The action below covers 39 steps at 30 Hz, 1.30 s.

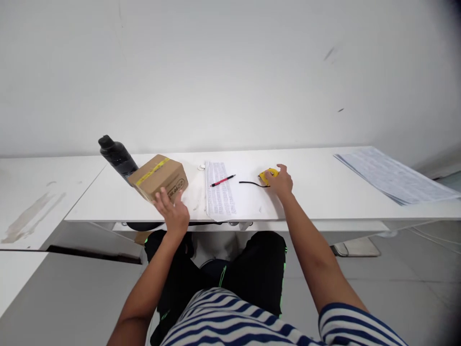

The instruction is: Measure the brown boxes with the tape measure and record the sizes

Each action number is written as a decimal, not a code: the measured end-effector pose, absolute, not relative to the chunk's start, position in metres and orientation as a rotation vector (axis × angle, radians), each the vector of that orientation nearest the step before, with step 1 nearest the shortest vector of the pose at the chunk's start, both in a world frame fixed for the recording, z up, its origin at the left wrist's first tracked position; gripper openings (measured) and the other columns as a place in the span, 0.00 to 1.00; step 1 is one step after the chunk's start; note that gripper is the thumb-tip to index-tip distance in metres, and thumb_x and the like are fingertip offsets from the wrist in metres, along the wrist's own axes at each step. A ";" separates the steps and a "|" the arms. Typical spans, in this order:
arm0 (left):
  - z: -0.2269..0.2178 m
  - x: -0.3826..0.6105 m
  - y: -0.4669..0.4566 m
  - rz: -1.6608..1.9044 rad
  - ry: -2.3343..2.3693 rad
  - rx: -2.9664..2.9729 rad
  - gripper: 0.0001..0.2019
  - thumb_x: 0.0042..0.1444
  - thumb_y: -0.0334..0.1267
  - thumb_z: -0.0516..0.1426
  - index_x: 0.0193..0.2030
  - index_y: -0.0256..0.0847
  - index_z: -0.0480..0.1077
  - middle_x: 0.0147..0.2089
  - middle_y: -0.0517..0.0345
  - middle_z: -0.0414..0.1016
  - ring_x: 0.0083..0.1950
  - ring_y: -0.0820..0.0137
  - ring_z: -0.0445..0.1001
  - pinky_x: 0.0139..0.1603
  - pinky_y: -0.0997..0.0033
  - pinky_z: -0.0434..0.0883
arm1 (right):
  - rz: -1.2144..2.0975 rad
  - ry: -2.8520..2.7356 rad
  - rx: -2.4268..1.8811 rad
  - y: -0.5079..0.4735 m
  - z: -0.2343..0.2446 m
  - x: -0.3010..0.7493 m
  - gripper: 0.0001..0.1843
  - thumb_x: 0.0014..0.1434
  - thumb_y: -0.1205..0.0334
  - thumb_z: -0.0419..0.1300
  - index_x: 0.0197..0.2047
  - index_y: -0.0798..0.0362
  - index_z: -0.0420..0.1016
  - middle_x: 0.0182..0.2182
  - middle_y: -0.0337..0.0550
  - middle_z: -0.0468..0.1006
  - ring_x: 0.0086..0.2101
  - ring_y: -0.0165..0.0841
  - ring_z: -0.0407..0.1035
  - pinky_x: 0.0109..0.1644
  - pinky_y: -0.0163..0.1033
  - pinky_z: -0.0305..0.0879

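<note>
A cardboard box with yellow tape across its top stands on the left part of the white table. My left hand rests against its near side, fingers stretched out and spread rather than wrapped round it. Farther right, my right hand has its fingers curled around a yellow tape measure, which lies at the tabletop. From the tape measure a black wrist strap trails to the left. Between my hands, a red and black pen lies across a printed sheet of paper.
Behind the box a black bottle leans to the left. A stack of printed sheets covers the table's right end, partly past the front edge. The white table meets a wall at the back.
</note>
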<state>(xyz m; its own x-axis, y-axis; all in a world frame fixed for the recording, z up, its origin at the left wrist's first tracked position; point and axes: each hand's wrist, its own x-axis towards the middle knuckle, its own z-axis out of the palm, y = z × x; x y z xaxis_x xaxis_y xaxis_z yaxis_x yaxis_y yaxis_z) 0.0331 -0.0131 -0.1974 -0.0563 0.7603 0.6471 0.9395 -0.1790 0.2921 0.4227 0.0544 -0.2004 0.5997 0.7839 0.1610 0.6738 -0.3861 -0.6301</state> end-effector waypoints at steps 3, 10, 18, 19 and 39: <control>-0.198 0.064 -0.006 -0.872 -1.640 -2.345 0.20 0.66 0.40 0.50 0.61 0.38 0.70 0.74 0.40 0.57 0.78 0.50 0.48 0.75 0.39 0.48 | 0.221 -1.171 -2.200 0.061 -0.215 0.435 0.23 0.64 0.48 0.52 0.52 0.55 0.73 0.42 0.57 0.79 0.45 0.47 0.71 0.54 0.56 0.62; -0.187 0.128 0.071 -0.369 -1.848 -2.571 0.16 0.65 0.38 0.52 0.55 0.37 0.74 0.70 0.42 0.65 0.76 0.47 0.53 0.73 0.36 0.51 | -0.169 -1.279 -2.179 0.056 -0.201 0.419 0.33 0.66 0.56 0.49 0.70 0.61 0.57 0.65 0.67 0.62 0.63 0.56 0.55 0.62 0.63 0.51; -0.166 0.136 0.020 -0.977 -1.338 -2.615 0.08 0.64 0.39 0.55 0.44 0.44 0.75 0.50 0.54 0.82 0.62 0.59 0.73 0.74 0.44 0.49 | 0.042 -2.070 -1.667 0.023 -0.196 0.333 0.21 0.66 0.55 0.53 0.57 0.52 0.75 0.39 0.52 0.83 0.36 0.43 0.75 0.40 0.42 0.64; -0.163 0.139 0.014 -0.975 -1.242 -2.670 0.09 0.65 0.41 0.55 0.45 0.45 0.76 0.49 0.55 0.82 0.61 0.61 0.74 0.75 0.45 0.48 | 0.046 -2.033 -1.650 0.020 -0.201 0.328 0.19 0.68 0.55 0.51 0.52 0.52 0.78 0.38 0.51 0.83 0.37 0.42 0.75 0.40 0.42 0.64; -0.184 0.075 -0.015 -0.206 -1.447 -3.011 0.23 0.69 0.53 0.46 0.63 0.51 0.70 0.68 0.54 0.69 0.68 0.58 0.67 0.67 0.51 0.65 | 0.364 -1.581 -1.474 0.074 -0.208 0.364 0.28 0.62 0.47 0.55 0.57 0.58 0.71 0.58 0.61 0.73 0.58 0.47 0.67 0.62 0.52 0.61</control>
<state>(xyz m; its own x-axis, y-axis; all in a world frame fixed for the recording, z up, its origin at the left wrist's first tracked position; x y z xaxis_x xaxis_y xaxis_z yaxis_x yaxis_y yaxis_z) 0.0749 -0.0149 -0.1837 0.6228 0.7821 0.0215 0.7570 -0.6093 0.2361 0.3638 0.0745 -0.2078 0.1331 0.9023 0.4100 0.6323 0.2412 -0.7362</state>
